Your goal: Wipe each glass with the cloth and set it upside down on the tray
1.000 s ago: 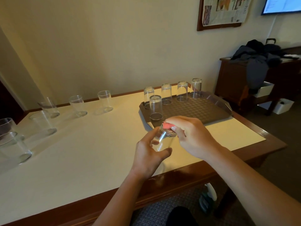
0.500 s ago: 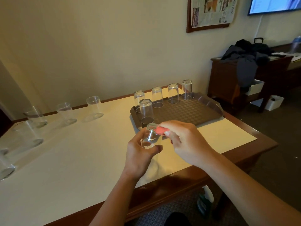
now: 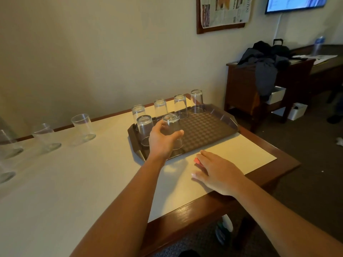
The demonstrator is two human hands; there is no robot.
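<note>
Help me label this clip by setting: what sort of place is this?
Probably a hotel room or similar lodging, not a kitchen. A wall-mounted screen hangs above a dark wooden side desk heaped with dark clothing, and drinking glasses stand upside down on a brown serving tray.

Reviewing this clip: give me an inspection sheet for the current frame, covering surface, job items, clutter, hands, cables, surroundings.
Surface: cream-topped table, wood edge.
Job's things: brown tray holds six upside-down glasses; upright glasses wait on the left; red cloth on the table.
Clutter: nothing seen.
Hands: left hand has its grip round the newest glass; right hand rests flat over the cloth.
Cables: nothing seen.
Surroundings: dark clothing heaped on a side cabinet.
</note>
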